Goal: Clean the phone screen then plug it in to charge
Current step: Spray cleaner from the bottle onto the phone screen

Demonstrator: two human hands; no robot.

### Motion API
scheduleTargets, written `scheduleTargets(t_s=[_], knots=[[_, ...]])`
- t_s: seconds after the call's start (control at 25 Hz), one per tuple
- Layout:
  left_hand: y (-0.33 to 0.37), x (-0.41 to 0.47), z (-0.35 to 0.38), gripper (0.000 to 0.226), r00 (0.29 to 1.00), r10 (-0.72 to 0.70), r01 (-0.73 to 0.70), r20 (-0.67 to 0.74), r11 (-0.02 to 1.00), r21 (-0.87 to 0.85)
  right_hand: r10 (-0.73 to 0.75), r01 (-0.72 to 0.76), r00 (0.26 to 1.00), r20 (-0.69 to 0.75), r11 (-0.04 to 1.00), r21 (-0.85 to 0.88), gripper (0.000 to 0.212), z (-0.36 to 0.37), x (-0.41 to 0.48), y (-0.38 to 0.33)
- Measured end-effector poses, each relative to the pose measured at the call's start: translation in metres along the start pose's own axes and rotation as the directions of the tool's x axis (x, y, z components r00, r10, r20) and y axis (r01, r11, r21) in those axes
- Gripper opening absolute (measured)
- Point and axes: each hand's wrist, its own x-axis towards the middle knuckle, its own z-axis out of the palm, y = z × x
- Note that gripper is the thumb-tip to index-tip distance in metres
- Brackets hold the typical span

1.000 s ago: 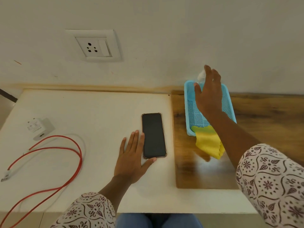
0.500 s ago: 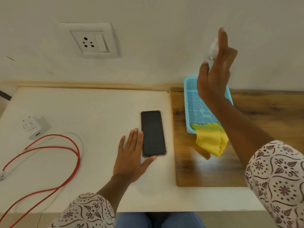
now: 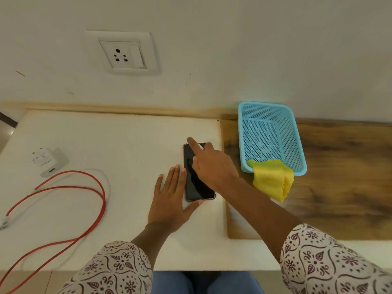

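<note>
A black phone (image 3: pixel 198 192) lies face up on the white table (image 3: pixel 106 141). My left hand (image 3: pixel 169 200) rests flat beside its left edge, thumb against its bottom corner. My right hand (image 3: pixel 212 164) hovers over the phone's upper half, index finger stretched out, closed around a small spray bottle (image 3: pixel 201 146) of which only a white tip shows. A yellow cloth (image 3: pixel 272 179) hangs over the near rim of a blue mesh basket (image 3: pixel 288 136). The white charger adapter (image 3: pixel 51 161) and the red cable (image 3: pixel 101 200) lie at the left.
A wall socket with a switch (image 3: pixel 123 54) sits above the table's back edge. The basket stands on a wooden board (image 3: pixel 339 177) to the right of the phone. The cable's white end (image 3: pixel 4 222) lies at the far left edge.
My right hand lifted a small spray bottle out of the basket, raised it, then swung left and down over the phone. My left hand stayed beside the phone.
</note>
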Motion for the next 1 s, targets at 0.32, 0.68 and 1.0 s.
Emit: scheduleTargets(t_s=[0.32, 0.68, 1.0], knots=[[-0.001, 0.001, 0.003, 0.086, 1.000, -0.010, 0.010, -0.017, 1.000, -0.003, 0.016, -0.012, 0.989, 0.147, 1.000, -0.026, 0.059, -0.001, 0.017, 0.007], [-0.001, 0.000, 0.005, 0.087, 1.000, -0.015, 0.015, -0.006, 1.000, 0.021, 0.168, -0.166, 0.983, 0.075, 0.986, -0.026, 0.064, -0.019, 0.018, 0.012], [-0.001, 0.000, 0.005, 0.087, 1.000, -0.007, 0.007, -0.007, 1.000, 0.022, 0.224, -0.219, 0.965, 0.137, 0.974, -0.047, 0.063, -0.018, 0.005, 0.015]])
